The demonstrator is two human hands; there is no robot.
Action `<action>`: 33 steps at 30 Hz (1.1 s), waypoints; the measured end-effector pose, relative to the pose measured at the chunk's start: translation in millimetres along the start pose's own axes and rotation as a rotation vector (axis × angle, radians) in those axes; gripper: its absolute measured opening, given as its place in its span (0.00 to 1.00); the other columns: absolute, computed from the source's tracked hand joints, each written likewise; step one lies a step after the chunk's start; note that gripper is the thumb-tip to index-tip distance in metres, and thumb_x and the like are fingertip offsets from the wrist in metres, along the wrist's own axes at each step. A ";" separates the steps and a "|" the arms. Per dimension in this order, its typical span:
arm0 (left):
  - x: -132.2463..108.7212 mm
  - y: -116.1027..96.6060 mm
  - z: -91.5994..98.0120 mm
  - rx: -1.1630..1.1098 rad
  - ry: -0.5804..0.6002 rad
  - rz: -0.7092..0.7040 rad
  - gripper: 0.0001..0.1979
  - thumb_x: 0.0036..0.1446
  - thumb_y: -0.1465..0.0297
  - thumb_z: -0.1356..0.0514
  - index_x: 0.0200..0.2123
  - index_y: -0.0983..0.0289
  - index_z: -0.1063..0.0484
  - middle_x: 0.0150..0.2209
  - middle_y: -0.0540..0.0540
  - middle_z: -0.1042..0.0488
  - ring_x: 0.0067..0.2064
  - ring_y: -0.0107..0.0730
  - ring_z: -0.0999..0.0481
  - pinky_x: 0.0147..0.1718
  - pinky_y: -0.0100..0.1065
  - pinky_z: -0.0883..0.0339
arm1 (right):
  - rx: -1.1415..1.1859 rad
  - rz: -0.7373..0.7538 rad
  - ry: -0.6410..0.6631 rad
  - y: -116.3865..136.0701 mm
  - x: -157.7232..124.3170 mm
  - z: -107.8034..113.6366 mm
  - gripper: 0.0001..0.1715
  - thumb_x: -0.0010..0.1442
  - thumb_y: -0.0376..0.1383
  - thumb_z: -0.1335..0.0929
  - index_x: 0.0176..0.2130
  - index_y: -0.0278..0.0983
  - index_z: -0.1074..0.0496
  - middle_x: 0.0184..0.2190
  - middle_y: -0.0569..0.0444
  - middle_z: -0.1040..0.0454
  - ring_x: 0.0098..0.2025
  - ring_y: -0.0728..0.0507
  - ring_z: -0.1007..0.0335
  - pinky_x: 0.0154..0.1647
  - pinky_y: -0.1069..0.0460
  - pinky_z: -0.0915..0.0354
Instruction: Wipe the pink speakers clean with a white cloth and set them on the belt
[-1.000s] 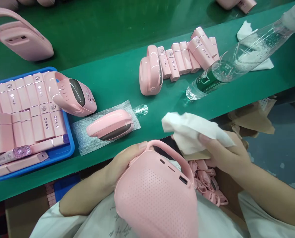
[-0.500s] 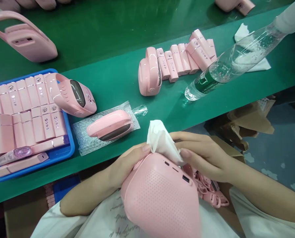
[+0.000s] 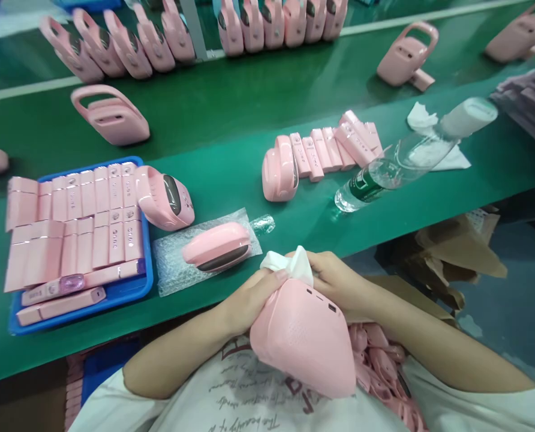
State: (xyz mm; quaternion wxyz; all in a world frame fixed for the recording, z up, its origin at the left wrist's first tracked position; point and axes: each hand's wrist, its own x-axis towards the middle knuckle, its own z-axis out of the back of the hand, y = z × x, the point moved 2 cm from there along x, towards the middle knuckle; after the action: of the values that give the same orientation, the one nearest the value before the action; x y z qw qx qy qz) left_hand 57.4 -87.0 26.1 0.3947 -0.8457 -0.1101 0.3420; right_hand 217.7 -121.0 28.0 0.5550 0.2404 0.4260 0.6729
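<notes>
A pink portable speaker with a dotted grille and small ports is held in front of my shirt, its ported edge up. My left hand grips its left side, the thumb near the top edge. A crumpled white cloth is bunched against the speaker's far top edge. My right hand is closed around the cloth behind the speaker, with some fingers hidden. Just beyond my hands, another pink speaker lies on a bubble-wrap sheet.
A blue tray of pink stick-shaped pieces stands left, a pink speaker at its edge. More pink sticks lie beside an upright speaker. A plastic bottle stands right. Several speakers line the back.
The head view has shifted, showing more of the table's far side. The held speaker is tilted further away, and my right hand with the cloth has moved in behind its top edge.
</notes>
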 end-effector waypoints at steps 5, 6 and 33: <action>14.7 -16.3 0.8 0.097 0.056 -0.119 0.22 0.52 0.50 0.40 0.29 0.66 0.29 0.27 0.52 0.29 0.35 0.34 0.31 0.41 0.34 0.39 | -0.050 0.099 -0.075 -9.2 9.2 7.1 0.13 0.63 0.37 0.40 0.33 0.35 0.29 0.28 0.52 0.24 0.27 0.47 0.29 0.28 0.55 0.36; 18.1 -17.5 0.0 0.078 0.065 -0.125 0.23 0.51 0.50 0.39 0.31 0.67 0.28 0.29 0.53 0.28 0.36 0.34 0.30 0.41 0.34 0.38 | -0.061 0.115 -0.088 -11.0 9.4 10.1 0.13 0.63 0.37 0.40 0.34 0.35 0.29 0.28 0.52 0.24 0.28 0.47 0.29 0.29 0.54 0.35; 22.9 -275.2 231.2 1.440 -1.184 -0.160 0.22 0.60 0.67 0.42 0.57 0.68 0.36 0.59 0.66 0.36 0.56 0.47 0.32 0.54 0.48 0.37 | -1.350 0.685 -0.609 -27.7 17.7 78.2 0.11 0.64 0.34 0.36 0.30 0.34 0.30 0.16 0.58 0.35 0.16 0.53 0.42 0.21 0.53 0.52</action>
State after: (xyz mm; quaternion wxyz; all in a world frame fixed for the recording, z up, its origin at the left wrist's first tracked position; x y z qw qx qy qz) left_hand -56.3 243.2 114.2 0.7254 -0.0758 -0.1127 0.6748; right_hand 290.2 -79.6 42.9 0.4352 0.1434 -0.3379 0.8221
